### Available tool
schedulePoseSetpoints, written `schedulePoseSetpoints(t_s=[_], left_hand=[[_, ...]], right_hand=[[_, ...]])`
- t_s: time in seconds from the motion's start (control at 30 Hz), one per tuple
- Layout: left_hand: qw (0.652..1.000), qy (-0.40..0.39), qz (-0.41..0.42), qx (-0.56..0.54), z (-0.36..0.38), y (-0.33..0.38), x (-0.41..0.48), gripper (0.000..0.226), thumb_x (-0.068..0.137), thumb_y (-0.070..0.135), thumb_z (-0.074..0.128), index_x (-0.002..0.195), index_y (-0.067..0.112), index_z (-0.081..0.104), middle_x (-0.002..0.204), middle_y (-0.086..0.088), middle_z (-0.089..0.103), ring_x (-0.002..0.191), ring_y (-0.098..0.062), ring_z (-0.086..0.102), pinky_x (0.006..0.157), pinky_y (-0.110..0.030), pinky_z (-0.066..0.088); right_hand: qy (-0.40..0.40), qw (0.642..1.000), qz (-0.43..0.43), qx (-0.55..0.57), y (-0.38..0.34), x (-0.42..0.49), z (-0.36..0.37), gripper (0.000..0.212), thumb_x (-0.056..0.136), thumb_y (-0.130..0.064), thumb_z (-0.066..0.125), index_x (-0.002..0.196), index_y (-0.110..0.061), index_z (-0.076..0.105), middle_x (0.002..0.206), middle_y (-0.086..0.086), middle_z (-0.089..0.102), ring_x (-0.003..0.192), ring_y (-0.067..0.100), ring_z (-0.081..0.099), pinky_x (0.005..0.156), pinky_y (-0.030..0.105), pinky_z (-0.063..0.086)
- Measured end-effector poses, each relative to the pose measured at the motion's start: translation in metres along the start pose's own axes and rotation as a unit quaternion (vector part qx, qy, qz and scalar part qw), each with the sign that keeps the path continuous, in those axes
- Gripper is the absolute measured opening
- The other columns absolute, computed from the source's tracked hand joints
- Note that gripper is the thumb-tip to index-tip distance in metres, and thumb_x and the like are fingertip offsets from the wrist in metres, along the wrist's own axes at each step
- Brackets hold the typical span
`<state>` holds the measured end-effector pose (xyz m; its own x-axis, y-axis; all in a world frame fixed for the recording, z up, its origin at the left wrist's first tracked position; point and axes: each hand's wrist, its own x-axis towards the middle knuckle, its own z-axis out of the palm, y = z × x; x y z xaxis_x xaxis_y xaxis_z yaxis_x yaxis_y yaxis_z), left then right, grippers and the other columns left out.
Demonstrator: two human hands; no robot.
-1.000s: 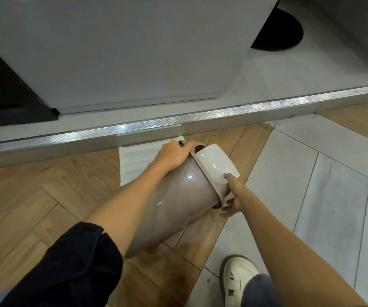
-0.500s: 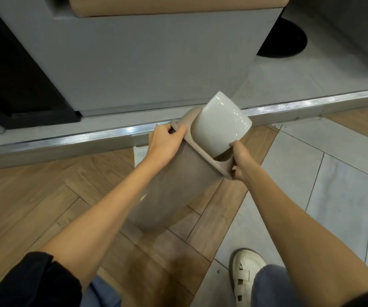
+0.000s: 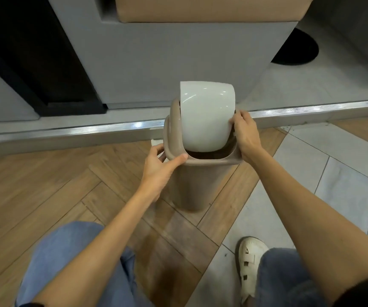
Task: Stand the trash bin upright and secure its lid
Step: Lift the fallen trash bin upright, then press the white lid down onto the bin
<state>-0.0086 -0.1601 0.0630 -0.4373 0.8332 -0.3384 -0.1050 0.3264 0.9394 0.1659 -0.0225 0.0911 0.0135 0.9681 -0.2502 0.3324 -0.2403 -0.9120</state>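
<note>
From the head view, the trash bin (image 3: 192,187) is seen standing up on the wood floor (image 3: 45,187), just in front of the metal strip (image 3: 90,129). The brown lid ring (image 3: 209,161) is sitting on top of the bin, and the white flap (image 3: 205,116) is tipped up, so a dark gap is left open at the near side.

The left hand (image 3: 159,171) is closed on the near left corner of the ring, with the thumb laid along the rim and the fingers curled under it. The right hand (image 3: 246,135) is held at the right side, with the fingertips pressed on the edge of the flap.

The standing-up step looks done. The lid step looks to be in hand. Next, the ring likely needs to be pushed down evenly all round, and the flap swung back until it is shut.
</note>
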Motion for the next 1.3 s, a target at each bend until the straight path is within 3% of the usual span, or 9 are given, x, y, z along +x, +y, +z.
schedulePoseSetpoints(t_s=[0.07, 0.17, 0.3, 0.47, 0.67, 0.83, 0.9, 1.0, 1.3], left_hand=[[1.000, -0.016, -0.019, 0.006, -0.007, -0.004, -0.005, 0.073, 0.049, 0.045, 0.089, 0.111, 0.030, 0.055, 0.128, -0.002, 0.065, 0.121, -0.015, 0.061, 0.102, -0.042, 0.051], [0.998, -0.038, -0.028, 0.030, -0.011, -0.005, -0.015, 0.087, 0.042, 0.049, 0.089, 0.117, 0.029, 0.051, 0.133, -0.002, 0.061, 0.124, -0.013, 0.058, 0.103, -0.038, 0.050], [0.990, -0.065, -0.018, 0.124, -0.013, -0.006, -0.033, 0.109, 0.057, 0.038, 0.093, 0.147, 0.019, 0.034, 0.141, 0.005, 0.040, 0.128, -0.015, 0.050, 0.106, -0.034, 0.046], [0.982, -0.044, 0.017, 0.185, -0.009, -0.017, -0.055, 0.105, 0.064, 0.028, 0.091, 0.149, 0.015, 0.031, 0.125, 0.010, 0.032, 0.116, -0.009, 0.044, 0.099, -0.025, 0.041], [0.983, -0.039, 0.007, 0.181, -0.014, -0.021, -0.055, 0.101, 0.071, 0.032, 0.086, 0.151, 0.016, 0.028, 0.145, -0.003, 0.034, 0.123, -0.013, 0.045, 0.109, -0.033, 0.039], [0.996, 0.007, 0.002, 0.086, -0.013, -0.011, -0.047, 0.094, 0.087, 0.051, 0.064, 0.158, 0.025, 0.008, 0.161, -0.001, 0.021, 0.145, -0.018, 0.031, 0.110, -0.031, 0.030], [0.998, 0.034, 0.007, 0.053, -0.007, -0.009, -0.044, 0.097, 0.084, 0.059, 0.060, 0.158, 0.028, 0.006, 0.162, 0.001, 0.022, 0.146, -0.016, 0.030, 0.113, -0.032, 0.027], [0.998, 0.045, 0.002, 0.034, 0.010, -0.008, -0.040, 0.103, 0.080, 0.067, 0.058, 0.158, 0.027, 0.004, 0.164, 0.001, 0.021, 0.148, -0.017, 0.025, 0.121, -0.043, 0.023], [0.988, 0.133, 0.060, 0.054, 0.032, -0.019, -0.021, 0.082, 0.093, 0.051, 0.055, 0.156, 0.014, 0.020, 0.159, -0.005, 0.032, 0.145, -0.019, 0.031, 0.117, -0.033, 0.027]], right_hand=[[-0.009, 1.000, -0.016, -0.008, -0.002, -0.007, 0.000, 0.039, 0.087, -0.032, 0.042, 0.121, -0.022, 0.059, 0.121, 0.005, 0.058, 0.103, 0.020, 0.054, 0.078, 0.033, 0.044], [-0.028, 0.999, -0.036, -0.010, 0.000, -0.014, -0.003, 0.044, 0.085, -0.029, 0.044, 0.126, -0.023, 0.059, 0.120, 0.006, 0.060, 0.106, 0.024, 0.054, 0.079, 0.032, 0.045], [-0.070, 0.996, -0.060, 0.003, 0.003, -0.026, -0.007, 0.040, 0.088, -0.031, 0.044, 0.123, -0.032, 0.063, 0.120, -0.005, 0.060, 0.110, 0.019, 0.053, 0.089, 0.035, 0.046], [-0.104, 0.991, -0.019, 0.076, 0.018, -0.042, -0.009, 0.045, 0.093, -0.052, 0.043, 0.123, -0.027, 0.065, 0.122, -0.001, 0.068, 0.111, 0.021, 0.063, 0.095, 0.042, 0.051], [-0.098, 0.992, 0.003, 0.077, 0.018, -0.046, -0.006, 0.059, 0.085, -0.064, 0.046, 0.123, -0.024, 0.068, 0.117, -0.001, 0.073, 0.108, 0.016, 0.068, 0.100, 0.043, 0.050], [-0.043, 0.996, 0.007, 0.080, 0.021, -0.048, -0.016, 0.060, 0.084, -0.068, 0.041, 0.130, -0.034, 0.059, 0.140, -0.003, 0.057, 0.129, 0.017, 0.051, 0.109, 0.044, 0.038], [-0.028, 0.996, 0.021, 0.078, 0.028, -0.050, -0.018, 0.077, 0.080, -0.073, 0.041, 0.144, -0.031, 0.045, 0.151, -0.004, 0.045, 0.136, 0.019, 0.044, 0.114, 0.048, 0.032], [-0.049, 0.997, 0.039, 0.044, 0.037, -0.056, -0.010, 0.091, 0.070, -0.087, 0.041, 0.145, -0.036, 0.044, 0.147, -0.010, 0.050, 0.134, 0.015, 0.046, 0.114, 0.047, 0.033], [0.023, 0.998, -0.001, 0.062, 0.040, -0.058, 0.012, 0.054, 0.096, -0.058, 0.039, 0.137, -0.027, 0.055, 0.123, -0.010, 0.061, 0.118, 0.015, 0.055, 0.102, 0.037, 0.044]])
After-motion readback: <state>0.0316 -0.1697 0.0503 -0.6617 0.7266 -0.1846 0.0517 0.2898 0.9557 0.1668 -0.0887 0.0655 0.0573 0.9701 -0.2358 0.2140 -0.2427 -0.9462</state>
